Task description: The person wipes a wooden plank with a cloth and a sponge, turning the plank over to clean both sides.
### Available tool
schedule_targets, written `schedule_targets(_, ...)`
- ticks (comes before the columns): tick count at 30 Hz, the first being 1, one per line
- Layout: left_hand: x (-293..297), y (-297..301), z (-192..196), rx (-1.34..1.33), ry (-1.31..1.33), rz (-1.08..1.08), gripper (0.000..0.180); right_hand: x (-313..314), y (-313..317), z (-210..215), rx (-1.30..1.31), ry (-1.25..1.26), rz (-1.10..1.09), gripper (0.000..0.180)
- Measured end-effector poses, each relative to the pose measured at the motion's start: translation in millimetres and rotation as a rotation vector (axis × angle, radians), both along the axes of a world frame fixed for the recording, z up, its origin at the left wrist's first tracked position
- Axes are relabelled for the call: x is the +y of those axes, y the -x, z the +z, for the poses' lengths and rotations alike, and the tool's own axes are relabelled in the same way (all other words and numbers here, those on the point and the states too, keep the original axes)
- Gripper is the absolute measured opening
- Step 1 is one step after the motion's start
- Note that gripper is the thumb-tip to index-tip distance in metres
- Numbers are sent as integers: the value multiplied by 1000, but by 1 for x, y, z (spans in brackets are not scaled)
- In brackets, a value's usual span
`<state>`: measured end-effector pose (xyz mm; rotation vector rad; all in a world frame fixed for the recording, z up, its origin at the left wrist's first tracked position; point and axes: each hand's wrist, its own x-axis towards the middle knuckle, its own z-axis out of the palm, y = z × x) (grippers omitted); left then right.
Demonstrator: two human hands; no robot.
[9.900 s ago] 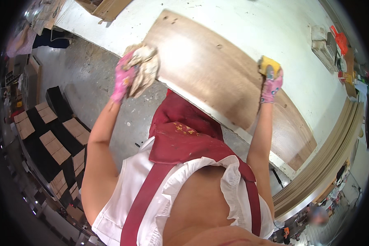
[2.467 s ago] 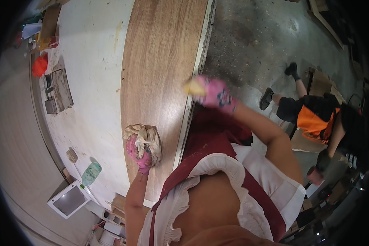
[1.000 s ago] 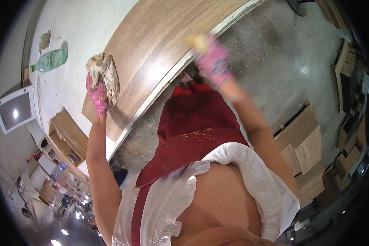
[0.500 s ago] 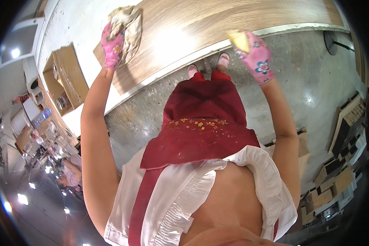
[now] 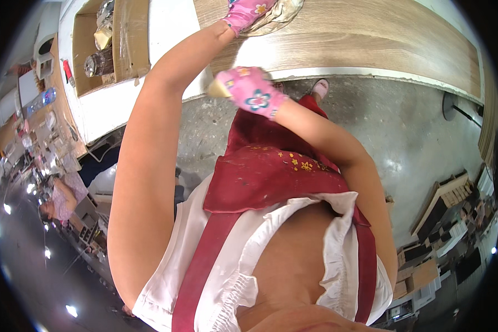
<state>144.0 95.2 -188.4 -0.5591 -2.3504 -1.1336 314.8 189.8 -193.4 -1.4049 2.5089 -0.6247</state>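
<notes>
At the top edge, my left hand [image 5: 248, 14], in a pink flowered glove, presses a crumpled, stained cream cloth [image 5: 278, 19] onto a wood-grain board [image 5: 359, 47]. Part of that hand is cut off by the picture's edge, and its fingers are partly hidden. Just off the board's near edge is my right hand [image 5: 254, 93], in a matching glove and slightly blurred. Its fingers close round a pale yellow block [image 5: 219, 89], whose exact kind I cannot make out. The block sticks out to the left of the fingers.
A cardboard box [image 5: 131, 39] holding tape rolls and a yellowish piece stands on the white tabletop [image 5: 171, 27] at the left. A red-handled tool [image 5: 67, 72] lies beside it. A round black stand base [image 5: 450, 106] is on the right of the floor. Another person [image 5: 66, 193] sits far left.
My right hand has swung left with the yellow block, from beyond my feet to near the board's edge. My left hand and the cloth have moved right and farther away. The view has shifted.
</notes>
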Motion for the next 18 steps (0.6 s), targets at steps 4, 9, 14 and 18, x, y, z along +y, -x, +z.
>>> schedule_targets(4, 0, -5, 10, -93, -103, -122, 38, -45, 0, 15, -122, 255, -76, 15)
schedule_targets(9, -13, 3, -44, -113, 153, 209, 49, -23, -1, -1, 4, 187, -93, 20)
schedule_targets(14, -3, -7, -10, -122, -41, 26, 43, 123, 26, 3, 283, 39, -462, 34)
schedule_targets(18, 2, -5, -13, -121, -40, 66, 39, 258, 50, 4, 344, -205, -1071, 34)
